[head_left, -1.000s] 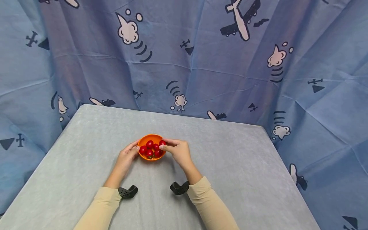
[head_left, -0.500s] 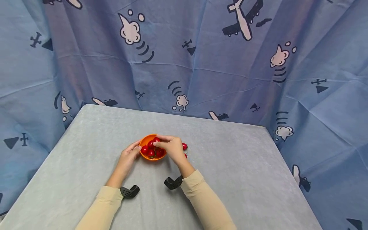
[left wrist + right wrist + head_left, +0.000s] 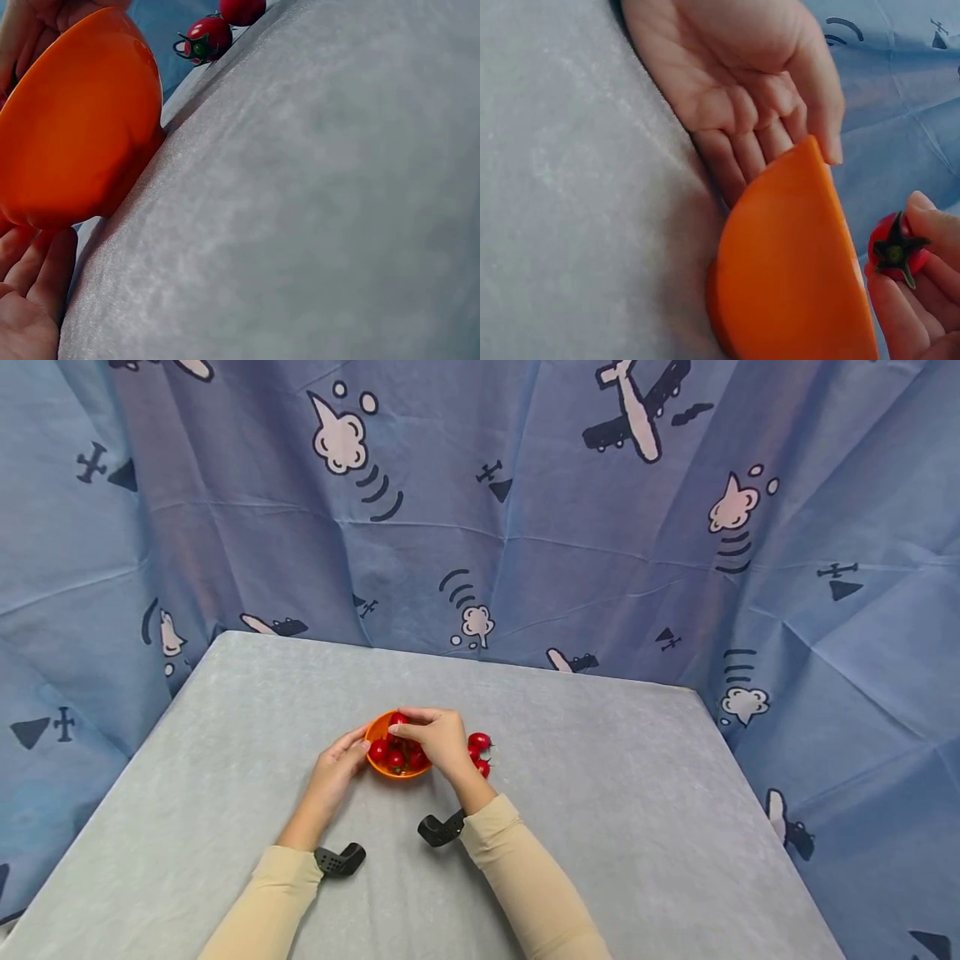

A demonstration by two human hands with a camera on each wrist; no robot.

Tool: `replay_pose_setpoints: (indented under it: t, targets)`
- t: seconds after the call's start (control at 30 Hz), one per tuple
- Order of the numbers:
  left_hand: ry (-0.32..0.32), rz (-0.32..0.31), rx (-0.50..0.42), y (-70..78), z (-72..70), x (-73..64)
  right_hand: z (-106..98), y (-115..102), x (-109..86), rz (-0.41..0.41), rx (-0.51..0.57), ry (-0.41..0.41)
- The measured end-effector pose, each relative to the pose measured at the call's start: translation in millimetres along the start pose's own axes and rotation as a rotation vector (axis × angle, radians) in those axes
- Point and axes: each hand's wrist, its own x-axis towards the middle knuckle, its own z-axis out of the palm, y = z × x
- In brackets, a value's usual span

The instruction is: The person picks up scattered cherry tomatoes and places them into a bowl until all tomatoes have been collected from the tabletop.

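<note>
An orange bowl (image 3: 400, 776) with several red cherry tomatoes (image 3: 395, 761) in it stands on the table. At its left side my left hand (image 3: 332, 772) holds the bowl, thumb at the rim and fingers along the outer wall. Over the bowl, my right hand (image 3: 442, 743) pinches one cherry tomato (image 3: 883, 238) between thumb and fingers; its green stem end faces the right wrist camera. That hand covers part of the bowl's right side in the head view.
Just right of the bowl, partly behind the right hand, lie more cherry tomatoes (image 3: 480, 741) on the grey cloth-covered table (image 3: 637, 810). A blue patterned curtain (image 3: 420, 485) hangs behind the table.
My right hand has moved left from the bowl's right rim to over its inside, with the cherry tomato still pinched. Tomatoes on the table have come into view behind it. The left hand stays.
</note>
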Motion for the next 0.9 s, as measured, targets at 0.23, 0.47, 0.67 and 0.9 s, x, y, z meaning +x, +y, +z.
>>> replay_pose_setpoints:
  t: [0.23,0.47,0.67,0.9]
  targets:
    - [0.007,-0.015,0.024,-1.7,0.5,-1.5,8.1,3.4,1.0,0.002,-0.046,0.006]
    - [-0.001,-0.001,0.016,-2.4,0.4,-0.9,11.3,3.6,2.5,0.002,-0.073,-0.006]
    - [-0.006,0.002,0.014,-1.3,0.4,-0.4,13.0,2.0,3.4,-0.003,-0.113,-0.026]
    - [-0.006,0.007,0.002,-1.0,1.0,-0.1,15.2,2.3,5.2,-0.015,-0.15,-0.027]
